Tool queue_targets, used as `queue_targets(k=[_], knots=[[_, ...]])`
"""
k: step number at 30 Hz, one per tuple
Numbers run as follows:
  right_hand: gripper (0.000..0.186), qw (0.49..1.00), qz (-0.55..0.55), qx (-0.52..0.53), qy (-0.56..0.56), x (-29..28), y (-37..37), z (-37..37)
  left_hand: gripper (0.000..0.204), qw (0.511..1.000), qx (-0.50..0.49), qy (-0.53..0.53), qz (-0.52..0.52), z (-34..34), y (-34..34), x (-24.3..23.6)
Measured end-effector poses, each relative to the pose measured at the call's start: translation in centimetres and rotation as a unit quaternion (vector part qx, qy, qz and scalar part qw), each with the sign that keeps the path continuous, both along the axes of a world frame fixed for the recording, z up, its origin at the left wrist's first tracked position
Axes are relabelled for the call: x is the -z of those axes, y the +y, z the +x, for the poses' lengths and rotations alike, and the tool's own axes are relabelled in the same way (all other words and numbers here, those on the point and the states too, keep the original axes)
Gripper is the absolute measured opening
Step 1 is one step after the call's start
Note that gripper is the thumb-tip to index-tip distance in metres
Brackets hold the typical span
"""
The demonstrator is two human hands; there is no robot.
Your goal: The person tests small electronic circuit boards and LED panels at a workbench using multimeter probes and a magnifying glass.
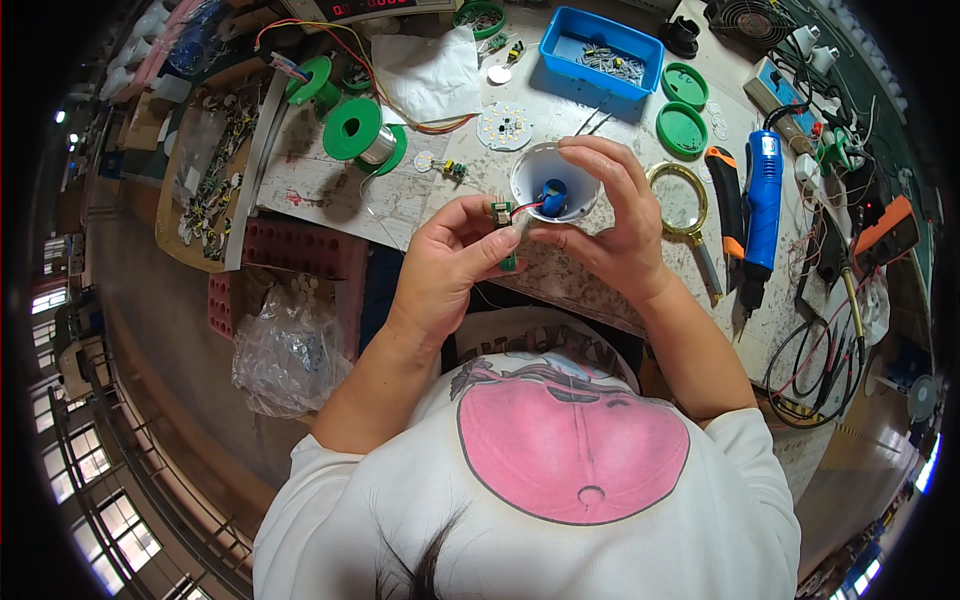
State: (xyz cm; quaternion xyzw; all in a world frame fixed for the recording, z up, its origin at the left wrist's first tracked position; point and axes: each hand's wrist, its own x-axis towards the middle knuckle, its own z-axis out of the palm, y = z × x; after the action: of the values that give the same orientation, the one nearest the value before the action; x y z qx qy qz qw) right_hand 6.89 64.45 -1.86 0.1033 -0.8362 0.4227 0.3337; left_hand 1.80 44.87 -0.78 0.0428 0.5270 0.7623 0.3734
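Note:
My right hand (610, 215) grips a white cup-shaped lamp housing (553, 180) with a blue part inside, its open mouth facing up toward me. My left hand (455, 250) pinches a small green circuit board (503, 214) right beside the housing's left rim. Thin red and white wires run from the board into the housing. Both hands hover over the near edge of the worn workbench (400, 200).
On the bench lie a round white LED disc (504, 126), green solder spools (360, 130), a blue parts tray (600, 50), green lids (682, 128), a magnifying glass (680, 200), a blue tool (762, 190) and cables. A plastic bag (285, 350) and pink trays (300, 250) sit left.

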Motion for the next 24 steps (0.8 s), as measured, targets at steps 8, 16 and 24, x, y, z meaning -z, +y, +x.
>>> queue_targets(k=[8,16,24], knots=[[0.067,1.0,-0.001,0.0,-0.003,0.1,0.0,0.0,0.026,1.0,0.008,0.016,-0.014,0.5,0.0,-1.0],[0.04,1.0,0.025,-0.007,0.018,-0.5,0.2,-0.1,0.028,1.0,-0.008,-0.012,0.003,0.6,0.1,-1.5],[0.027,0.997,0.04,-0.035,0.053,-0.7,-0.1,0.1,0.019,0.995,0.016,0.09,-0.028,0.9,0.4,-1.5]])
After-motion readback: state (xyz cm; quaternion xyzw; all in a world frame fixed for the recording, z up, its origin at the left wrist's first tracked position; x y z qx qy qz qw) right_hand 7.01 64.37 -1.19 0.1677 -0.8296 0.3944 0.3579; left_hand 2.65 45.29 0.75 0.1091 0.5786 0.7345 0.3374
